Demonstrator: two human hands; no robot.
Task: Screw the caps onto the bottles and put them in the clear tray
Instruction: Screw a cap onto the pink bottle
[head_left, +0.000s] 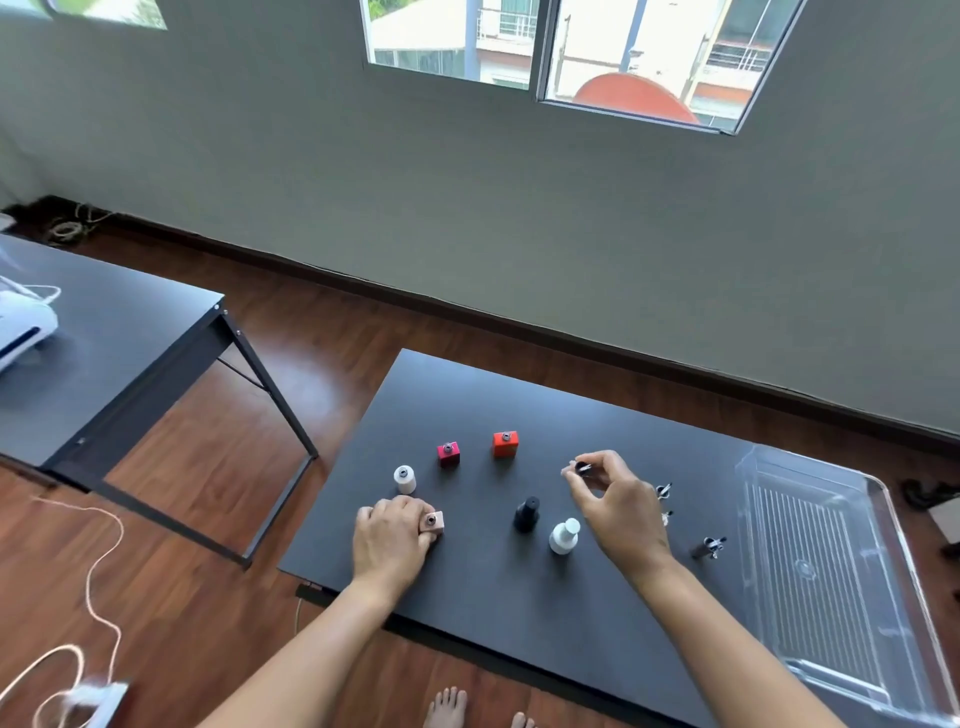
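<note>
Left grip (389, 540) wrapped round pink bottle (434, 522) on the counter (467, 395), right grip (618, 506) pinching small black cap (582, 468), clear tray (810, 519) off to its right

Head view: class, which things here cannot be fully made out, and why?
1. The pale pink bottle: head view, body mostly covered by the left hand.
2. The black cap: mostly hidden in the right hand's fingertips.
3. The loose caps: small, blurred, partly behind the right hand.
4. The clear tray: cut off by the right frame edge.
</note>
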